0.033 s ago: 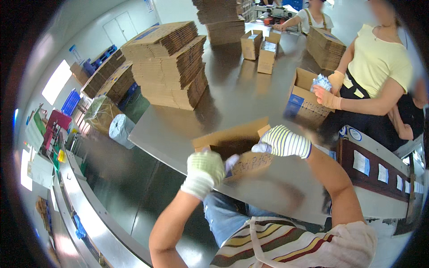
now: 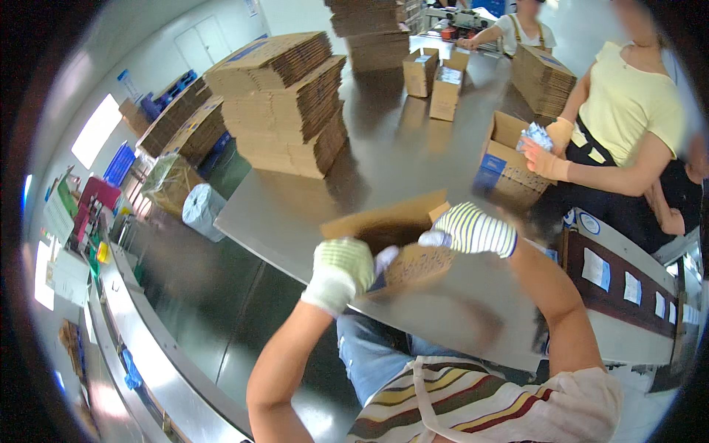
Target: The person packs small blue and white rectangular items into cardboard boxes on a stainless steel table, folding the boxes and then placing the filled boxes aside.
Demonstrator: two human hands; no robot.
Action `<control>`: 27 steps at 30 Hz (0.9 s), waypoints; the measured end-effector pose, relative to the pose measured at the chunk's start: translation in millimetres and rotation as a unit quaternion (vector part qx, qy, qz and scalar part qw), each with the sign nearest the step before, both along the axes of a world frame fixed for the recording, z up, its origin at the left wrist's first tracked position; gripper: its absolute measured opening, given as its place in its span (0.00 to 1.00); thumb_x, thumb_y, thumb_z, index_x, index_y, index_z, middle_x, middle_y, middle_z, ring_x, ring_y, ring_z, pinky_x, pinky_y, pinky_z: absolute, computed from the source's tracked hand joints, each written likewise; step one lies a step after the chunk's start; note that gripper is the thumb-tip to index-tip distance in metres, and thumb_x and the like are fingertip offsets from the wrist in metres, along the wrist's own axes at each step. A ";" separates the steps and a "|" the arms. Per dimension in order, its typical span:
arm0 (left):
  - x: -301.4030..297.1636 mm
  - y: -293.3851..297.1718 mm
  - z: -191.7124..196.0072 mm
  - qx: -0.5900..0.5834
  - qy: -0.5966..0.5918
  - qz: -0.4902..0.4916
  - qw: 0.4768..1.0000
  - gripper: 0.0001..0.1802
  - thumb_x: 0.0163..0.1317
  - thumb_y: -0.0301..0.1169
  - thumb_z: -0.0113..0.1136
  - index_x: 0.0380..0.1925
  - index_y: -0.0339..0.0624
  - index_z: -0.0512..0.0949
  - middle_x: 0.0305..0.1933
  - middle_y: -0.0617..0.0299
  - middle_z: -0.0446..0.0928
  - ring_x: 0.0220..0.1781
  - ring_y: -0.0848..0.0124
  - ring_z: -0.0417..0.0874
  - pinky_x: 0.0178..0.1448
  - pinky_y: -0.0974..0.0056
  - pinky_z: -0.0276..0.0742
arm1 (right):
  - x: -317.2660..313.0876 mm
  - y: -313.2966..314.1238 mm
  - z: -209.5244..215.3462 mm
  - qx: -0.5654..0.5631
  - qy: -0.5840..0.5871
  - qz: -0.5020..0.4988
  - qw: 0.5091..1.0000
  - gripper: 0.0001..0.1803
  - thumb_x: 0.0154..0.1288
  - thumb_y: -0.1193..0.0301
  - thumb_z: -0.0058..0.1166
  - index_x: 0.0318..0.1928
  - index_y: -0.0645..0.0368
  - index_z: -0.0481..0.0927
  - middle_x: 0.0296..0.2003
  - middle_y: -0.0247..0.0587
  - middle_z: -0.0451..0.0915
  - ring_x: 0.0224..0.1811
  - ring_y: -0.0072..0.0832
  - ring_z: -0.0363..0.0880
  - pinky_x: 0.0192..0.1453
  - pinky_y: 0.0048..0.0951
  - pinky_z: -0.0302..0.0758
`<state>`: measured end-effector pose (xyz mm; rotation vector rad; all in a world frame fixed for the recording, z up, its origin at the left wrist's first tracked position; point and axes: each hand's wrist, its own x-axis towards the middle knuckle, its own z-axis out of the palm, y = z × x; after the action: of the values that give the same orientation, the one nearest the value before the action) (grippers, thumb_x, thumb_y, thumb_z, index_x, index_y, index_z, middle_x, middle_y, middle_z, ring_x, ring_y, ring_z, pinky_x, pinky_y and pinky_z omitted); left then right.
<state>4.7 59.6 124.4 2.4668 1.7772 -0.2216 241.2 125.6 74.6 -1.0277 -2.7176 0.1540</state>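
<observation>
An open cardboard box (image 2: 417, 267) sits near the front edge of the metal table, its far flap raised. Wearing a striped glove, my left hand (image 2: 344, 267) is closed on the box's left end, thumb along the near side. My right hand (image 2: 476, 230), also gloved, grips the near right corner, fingers curled over the edge. The bottom of the box is in shadow, and what is inside cannot be made out.
A tall stack of flattened cartons (image 2: 281, 111) stands at the table's far left. Across the table a co-worker with orange gloves (image 2: 550, 151) holds small packets over another carton (image 2: 509, 166). Two filled boxes (image 2: 447, 92) stand farther back. A conveyor (image 2: 617, 277) runs at the right.
The whole view has shifted very slightly. Both hands stay on the box with nearly the same grip.
</observation>
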 end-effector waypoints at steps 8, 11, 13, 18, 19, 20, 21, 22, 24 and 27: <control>16.5 21.1 -68.2 0.207 -0.154 -0.112 0.960 0.20 0.61 0.43 0.49 0.39 0.36 0.73 0.34 0.46 0.78 0.36 0.52 0.80 0.41 0.53 0.76 | -25.0 10.2 -29.7 0.044 0.017 -0.052 0.997 0.16 0.59 0.56 0.52 0.37 0.55 0.80 0.37 0.43 0.79 0.43 0.42 0.74 0.50 0.40 0.69; 22.6 -5.7 -65.6 0.115 -0.132 -0.089 0.980 0.27 0.53 0.47 0.61 0.42 0.35 0.70 0.40 0.45 0.76 0.40 0.52 0.80 0.44 0.52 0.75 | -25.6 2.3 -23.7 0.083 0.049 -0.043 0.994 0.14 0.57 0.59 0.55 0.35 0.55 0.80 0.36 0.42 0.79 0.41 0.41 0.74 0.49 0.40 0.68; 14.5 -11.8 -68.8 0.085 -0.161 -0.060 0.982 0.30 0.50 0.47 0.64 0.44 0.34 0.70 0.40 0.44 0.76 0.42 0.51 0.79 0.45 0.52 0.75 | -29.3 -7.6 -21.6 0.101 0.084 -0.024 0.991 0.17 0.56 0.58 0.57 0.40 0.56 0.78 0.41 0.44 0.77 0.45 0.43 0.73 0.52 0.41 0.67; -36.3 -30.7 -42.6 0.102 -0.364 0.120 0.918 0.31 0.53 0.44 0.65 0.47 0.31 0.67 0.46 0.43 0.76 0.46 0.56 0.80 0.50 0.57 0.76 | -6.5 -55.9 15.8 0.156 0.366 -0.077 0.914 0.23 0.57 0.60 0.58 0.49 0.59 0.72 0.50 0.45 0.72 0.55 0.39 0.69 0.59 0.39 0.65; -40.2 -34.8 -39.7 0.097 -0.493 0.177 0.846 0.30 0.55 0.42 0.64 0.48 0.31 0.67 0.47 0.44 0.76 0.47 0.60 0.81 0.51 0.58 0.76 | 5.0 -53.7 9.9 0.079 0.400 -0.123 0.905 0.26 0.59 0.62 0.58 0.54 0.61 0.68 0.52 0.46 0.71 0.55 0.38 0.68 0.60 0.39 0.65; -33.1 -36.9 -38.9 0.060 -0.641 0.157 0.748 0.30 0.57 0.38 0.64 0.52 0.31 0.64 0.51 0.46 0.74 0.52 0.65 0.77 0.56 0.60 0.74 | 6.2 -51.9 7.8 0.062 0.406 -0.121 0.904 0.29 0.59 0.61 0.59 0.56 0.62 0.65 0.52 0.47 0.71 0.54 0.37 0.69 0.59 0.38 0.66; -22.6 -42.4 -46.7 0.078 -0.670 0.140 0.725 0.30 0.56 0.37 0.65 0.53 0.31 0.64 0.51 0.46 0.74 0.52 0.65 0.77 0.55 0.61 0.74 | 4.6 -48.0 5.2 0.043 0.409 -0.116 0.904 0.32 0.59 0.61 0.59 0.58 0.62 0.63 0.52 0.48 0.70 0.53 0.37 0.70 0.58 0.37 0.67; -4.6 -48.9 -59.0 0.095 -0.697 0.121 0.700 0.31 0.55 0.35 0.66 0.53 0.31 0.64 0.51 0.47 0.75 0.52 0.65 0.76 0.55 0.61 0.73 | -2.0 -52.2 3.6 -0.067 0.441 -0.113 0.888 0.35 0.57 0.60 0.61 0.59 0.63 0.61 0.53 0.49 0.70 0.53 0.37 0.71 0.57 0.38 0.69; 23.6 -52.1 -125.4 0.095 -0.792 0.121 0.591 0.34 0.56 0.33 0.65 0.58 0.32 0.61 0.55 0.51 0.71 0.56 0.67 0.71 0.60 0.62 0.69 | -35.7 -70.6 28.6 -0.206 0.477 -0.113 0.847 0.37 0.52 0.58 0.64 0.57 0.64 0.64 0.51 0.51 0.73 0.50 0.41 0.75 0.54 0.36 0.72; 38.4 -65.3 -168.9 -0.104 -0.800 0.090 0.584 0.31 0.59 0.38 0.62 0.58 0.40 0.62 0.56 0.57 0.70 0.58 0.65 0.69 0.62 0.61 0.68 | -54.6 -87.4 64.7 -0.154 0.127 -0.125 0.972 0.34 0.49 0.58 0.66 0.53 0.63 0.69 0.48 0.51 0.75 0.49 0.43 0.76 0.54 0.35 0.72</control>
<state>43.0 -5.7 -44.5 1.1035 0.8602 1.2796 186.5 38.2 139.3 -1.3211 -2.3555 0.6320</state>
